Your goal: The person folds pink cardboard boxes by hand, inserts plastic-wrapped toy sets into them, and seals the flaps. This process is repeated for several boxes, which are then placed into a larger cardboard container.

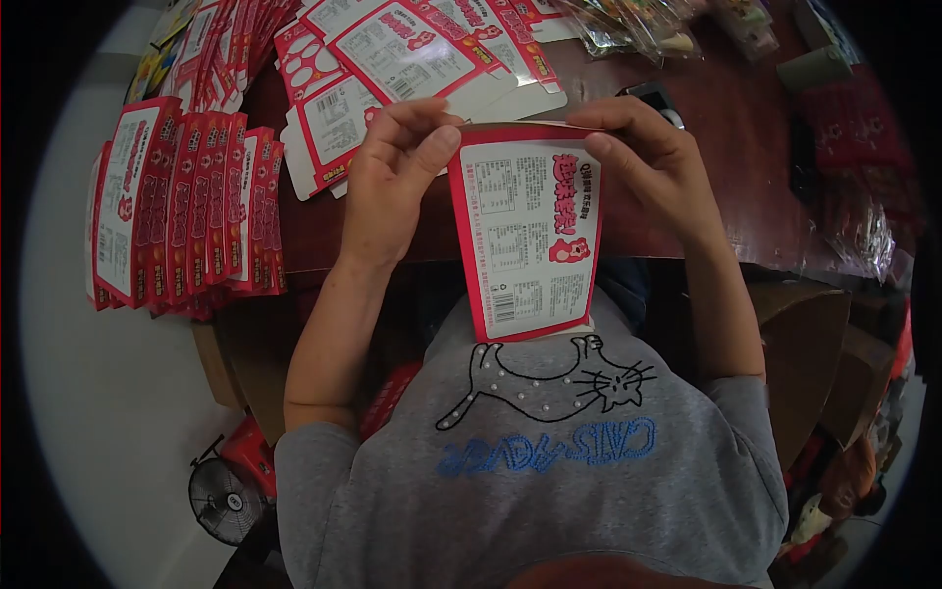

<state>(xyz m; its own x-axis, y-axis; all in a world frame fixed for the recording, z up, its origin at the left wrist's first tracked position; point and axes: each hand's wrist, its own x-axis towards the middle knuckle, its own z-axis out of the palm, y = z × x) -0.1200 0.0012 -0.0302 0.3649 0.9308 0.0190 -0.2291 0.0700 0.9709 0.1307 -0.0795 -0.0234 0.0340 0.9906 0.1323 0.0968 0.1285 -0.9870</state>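
Observation:
A red and white printed cardboard box [530, 236] hangs between my hands, its panel of printed tables and a red cartoon bear facing up. Its lower end reaches my grey shirt. My left hand [397, 172] grips the upper left corner, thumb on the front and fingers behind the edge. At the upper right corner my right hand [653, 162] pinches the top edge the same way. The top edge looks slightly parted, with a strip of board showing between the hands. Beyond it, flat unfolded cartons [412, 54] overlap on the dark red table [731, 187].
Folded red boxes [186, 206] stand packed in a row at the left table edge, with more behind. Clear-wrapped packs [648, 25] lie at the back. A dark phone-like object [655, 98] sits beyond my right hand. Crumpled clear plastic [863, 240] is at right; a fan [226, 496] stands lower left.

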